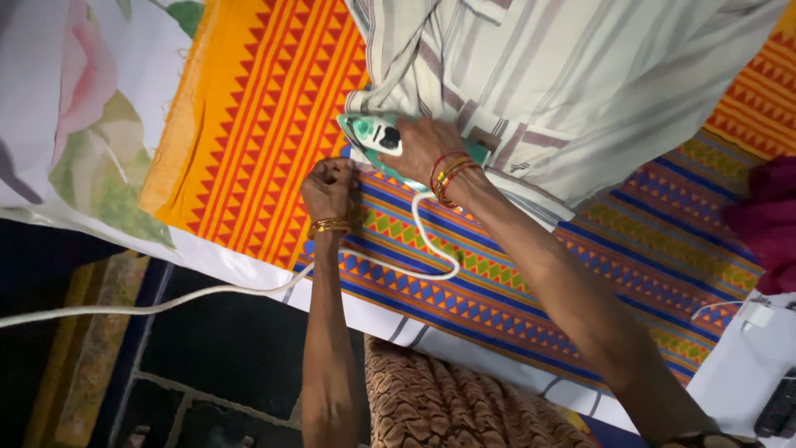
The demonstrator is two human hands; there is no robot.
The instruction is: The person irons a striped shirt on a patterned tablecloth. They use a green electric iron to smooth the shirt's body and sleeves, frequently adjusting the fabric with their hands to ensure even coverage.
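Gripping one iron (377, 137), right hand (423, 149); left hand (330, 189) fisted on one striped shirt (572, 75)

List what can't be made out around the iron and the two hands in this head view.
- Iron: handle hidden by the right hand; soleplate faces down onto the striped garment.
- Left hand: a closed fist; whether it pinches cloth cannot be told.
- White cord: runs off the left edge, plug unseen.
- Garment: top cut off by the frame.
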